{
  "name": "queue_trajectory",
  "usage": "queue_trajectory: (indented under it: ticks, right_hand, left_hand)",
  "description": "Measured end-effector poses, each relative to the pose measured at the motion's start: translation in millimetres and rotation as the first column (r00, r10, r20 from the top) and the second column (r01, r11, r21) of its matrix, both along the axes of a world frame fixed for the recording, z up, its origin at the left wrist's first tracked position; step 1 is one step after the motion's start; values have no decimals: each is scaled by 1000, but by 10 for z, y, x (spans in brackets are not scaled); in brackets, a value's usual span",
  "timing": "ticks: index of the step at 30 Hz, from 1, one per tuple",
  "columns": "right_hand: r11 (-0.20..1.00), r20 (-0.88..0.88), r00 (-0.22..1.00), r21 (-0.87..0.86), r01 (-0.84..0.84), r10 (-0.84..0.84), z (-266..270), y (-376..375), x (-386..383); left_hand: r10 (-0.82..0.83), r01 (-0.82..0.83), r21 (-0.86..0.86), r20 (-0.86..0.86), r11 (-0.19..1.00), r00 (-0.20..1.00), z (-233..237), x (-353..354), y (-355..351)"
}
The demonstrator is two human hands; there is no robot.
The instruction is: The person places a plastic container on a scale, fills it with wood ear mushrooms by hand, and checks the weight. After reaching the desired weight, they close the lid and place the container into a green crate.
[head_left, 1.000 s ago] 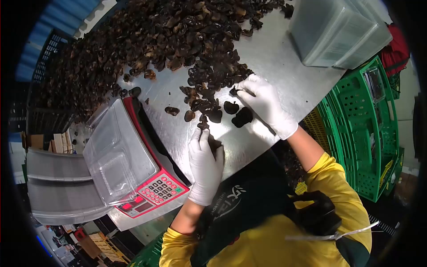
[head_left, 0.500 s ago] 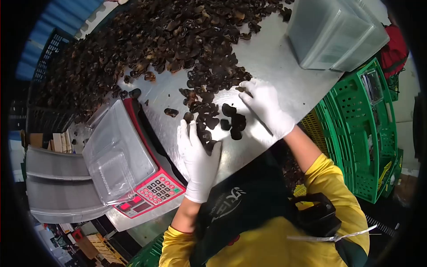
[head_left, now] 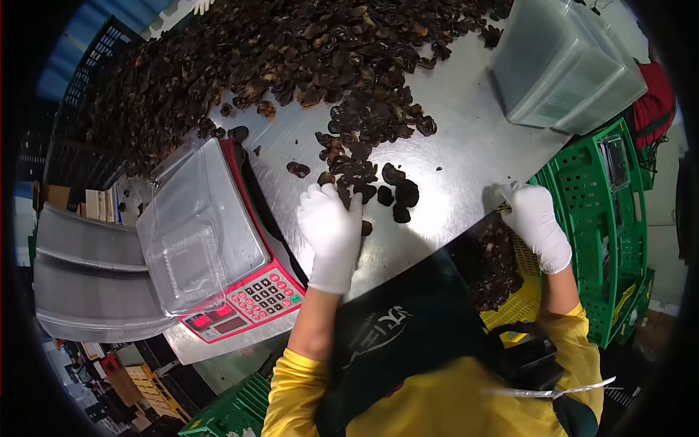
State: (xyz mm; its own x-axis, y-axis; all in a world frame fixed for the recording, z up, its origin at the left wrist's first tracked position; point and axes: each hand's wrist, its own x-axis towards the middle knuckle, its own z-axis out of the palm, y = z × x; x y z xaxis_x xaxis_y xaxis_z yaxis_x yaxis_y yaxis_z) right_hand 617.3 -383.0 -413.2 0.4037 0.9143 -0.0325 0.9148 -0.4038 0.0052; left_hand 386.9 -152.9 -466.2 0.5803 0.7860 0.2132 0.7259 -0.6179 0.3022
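Trays [head_left: 80,269], grey and stacked, sit far over on the left. Next to them is a red scale [head_left: 251,298] with little buttons, and a clear plastic box [head_left: 200,226] lies open on top of it. Just beside the scale, the left hand [head_left: 331,229] in a white glove rests on the shiny metal table [head_left: 466,153]. Its fingers are pressed close together and bent down over some dark mushroom pieces. I cannot tell if it grips any of them. A few more loose mushroom pieces [head_left: 397,193] lie on the table just beside those fingertips, a bit apart from each other. Behind them, a big mushroom pile [head_left: 291,51] covers the far part of the table, from the left side almost to the right. Further right, the right hand [head_left: 535,222], also in a white glove, is at the near edge of the table, well apart from the left hand. Its fingers are curled in, and I cannot tell if anything is inside them. Right below that hand is a yellow crate [head_left: 510,298] with more dark mushrooms in it. A green crate [head_left: 604,218] stands beside it on the right. Up at the far right corner of the table is a stack of clear boxes [head_left: 568,62].
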Motion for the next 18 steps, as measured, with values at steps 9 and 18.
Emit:
queue_trajectory:
  ticks: [9,18]
  right_hand:
    - [976,-12,996,196,90,-89,-7,11,-133]
    - [922,-82,996,388,10,23,56,433,-125]
  left_hand:
    - [18,-28,50,197,998,980,17,-15,215]
    - [-632,703,-261,311,661,710,371,37,-830]
